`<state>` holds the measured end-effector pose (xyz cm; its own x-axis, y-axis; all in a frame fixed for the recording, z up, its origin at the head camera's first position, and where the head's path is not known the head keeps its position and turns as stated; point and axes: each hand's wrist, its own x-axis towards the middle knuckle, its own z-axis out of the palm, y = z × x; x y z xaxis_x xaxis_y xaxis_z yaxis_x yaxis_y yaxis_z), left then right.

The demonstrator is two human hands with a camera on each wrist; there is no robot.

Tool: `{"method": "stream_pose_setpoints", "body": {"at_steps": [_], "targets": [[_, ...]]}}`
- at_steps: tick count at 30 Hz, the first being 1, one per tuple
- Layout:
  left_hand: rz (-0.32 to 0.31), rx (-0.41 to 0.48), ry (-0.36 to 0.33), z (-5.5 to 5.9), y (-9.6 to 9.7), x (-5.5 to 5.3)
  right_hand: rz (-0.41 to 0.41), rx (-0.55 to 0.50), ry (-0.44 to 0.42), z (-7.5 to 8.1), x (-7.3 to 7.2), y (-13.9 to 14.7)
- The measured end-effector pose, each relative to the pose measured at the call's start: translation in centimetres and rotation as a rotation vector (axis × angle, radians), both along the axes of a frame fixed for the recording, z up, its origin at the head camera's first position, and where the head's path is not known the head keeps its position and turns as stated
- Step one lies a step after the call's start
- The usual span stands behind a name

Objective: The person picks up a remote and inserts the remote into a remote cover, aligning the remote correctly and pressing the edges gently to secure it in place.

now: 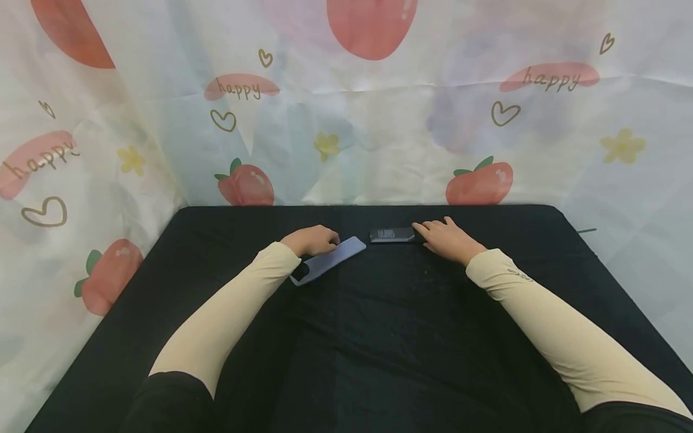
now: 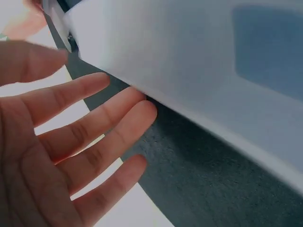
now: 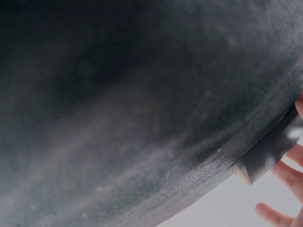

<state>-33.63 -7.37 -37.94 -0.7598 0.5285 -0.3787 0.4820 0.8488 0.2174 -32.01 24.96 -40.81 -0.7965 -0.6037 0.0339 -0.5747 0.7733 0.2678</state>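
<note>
A long, flat, pale lavender-blue object (image 1: 340, 255) lies aslant on the black cloth, with a dark patch at its near end; its kind is unclear. My left hand (image 1: 311, 240) is over its far-left side. In the left wrist view the fingers of that hand (image 2: 90, 142) are spread and nearly straight, fingertips at the edge of the pale object (image 2: 156, 42). To the right lies a slim black oblong (image 1: 391, 235) with a printed label. My right hand (image 1: 450, 242) reaches its right end, fingers extended. The right wrist view shows only part of the black oblong (image 3: 270, 149) beside several fingertips.
Both objects lie towards the far side of a table under a black cloth (image 1: 368, 349). Behind and left of it hangs a pale curtain (image 1: 379, 132) printed with fruit, hearts and words. A thin dark stick (image 1: 587, 230) pokes out at the right edge.
</note>
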Motion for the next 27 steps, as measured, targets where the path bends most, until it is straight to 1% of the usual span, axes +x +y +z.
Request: {"method": "stream_pose_setpoints", "body": {"at_steps": [1,3,4,5,6,7,8,9,11,12,14,16,18,20,22,25,27], "targets": [[-0.014,0.003,0.011,-0.2,-0.1,-0.2,-0.002,-0.001,-0.003,0.0,0.0,0.0],[-0.014,-0.011,0.031,-0.5,-0.1,-0.2,-0.003,-0.003,-0.007,0.0,0.1,0.0],[-0.024,-0.018,0.056,-0.6,-0.1,-0.2,-0.001,-0.003,-0.005,0.1,0.1,0.0],[-0.044,-0.024,0.096,-0.6,-0.1,-0.1,-0.001,-0.003,-0.006,0.1,0.2,-0.1],[-0.079,-0.035,0.147,-0.6,-0.2,0.0,-0.002,0.0,-0.005,0.1,0.2,-0.1],[-0.127,-0.054,0.208,-0.5,-0.2,0.2,-0.004,0.002,-0.006,0.1,0.2,-0.1],[-0.179,-0.096,0.269,-0.3,-0.1,0.6,-0.004,0.002,-0.006,0.2,0.2,-0.1],[-0.258,-0.137,0.352,-0.1,0.0,0.9,-0.004,0.003,-0.005,0.2,0.3,-0.1],[-0.438,-0.236,0.531,0.2,-0.1,1.5,-0.003,0.004,-0.004,0.3,0.3,-0.1],[-0.528,-0.287,0.605,0.4,-0.1,1.8,-0.002,0.004,-0.003,0.3,0.3,-0.1],[-0.69,-0.362,0.723,0.6,-0.2,2.2,0.002,0.007,0.002,0.4,0.3,-0.1],[-0.81,-0.416,0.802,0.6,-0.5,2.4,0.005,0.011,0.006,0.4,0.3,0.0],[-0.893,-0.455,0.853,0.5,-0.9,2.4,0.008,0.014,0.009,0.5,0.3,-0.1],[-0.953,-0.484,0.884,0.4,-1.3,2.1,0.01,0.017,0.01,0.5,0.4,-0.1],[-1.0,-0.504,0.907,0.2,-1.8,1.8,0.011,0.017,0.009,0.5,0.3,-0.1],[-1.032,-0.491,0.896,-0.4,-2.4,1.4,0.012,0.018,0.008,0.4,0.3,-0.1],[-1.03,-0.472,0.876,-0.6,-2.8,1.1,0.016,0.018,0.012,0.4,0.3,0.0]]}}
